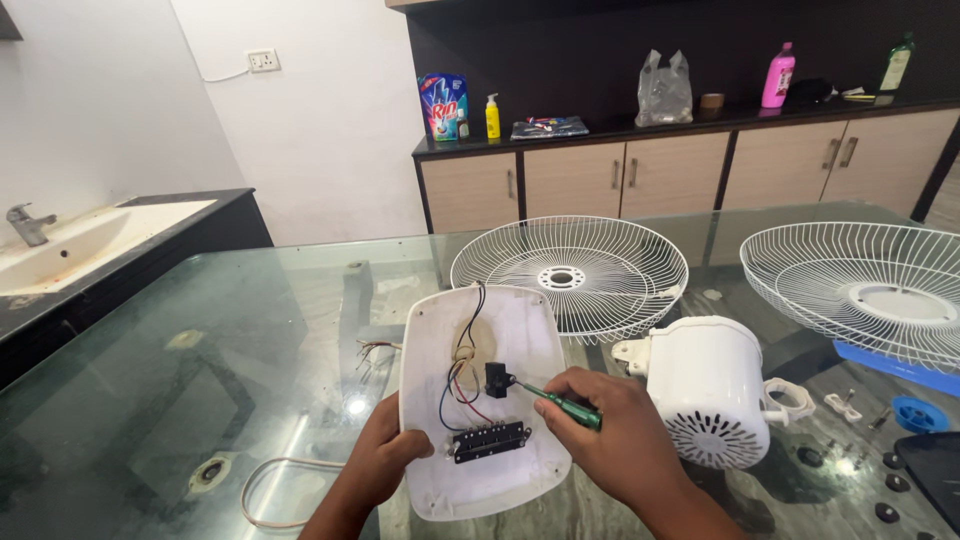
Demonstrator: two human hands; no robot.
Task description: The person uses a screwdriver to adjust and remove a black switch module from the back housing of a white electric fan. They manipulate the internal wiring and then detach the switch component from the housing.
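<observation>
Fig. Head view, near to far. L hand [375,465] gripped the left edge of the white base cover [485,400], thumb over the rim, holding it inner side up just above the glass table [200,360]. R hand [620,440] was closed on a green screwdriver [565,405], tip at the small black part [496,379] inside the cover. Black switch block [488,440] sat lower in the cover, w/ red, black & yellow wires [462,370] running up from it. A white cord [270,490] looped on the table by the L wrist.

Handling (judged): cover looked like thin moulded plastic, light, stiff but liable to flex or crack; best taken by the rim, not by the wires, which seemed easy to pull loose. Smooth surface, prob. slippery on glass.

Just right: white motor housing [705,390], likely heavier. Loose screws & small parts [885,485] lay far right. Beyond: two wire fan guards [568,275] [870,290]. Farthest: cabinet [680,170] w/ bottles, sink [70,240] at left.
</observation>
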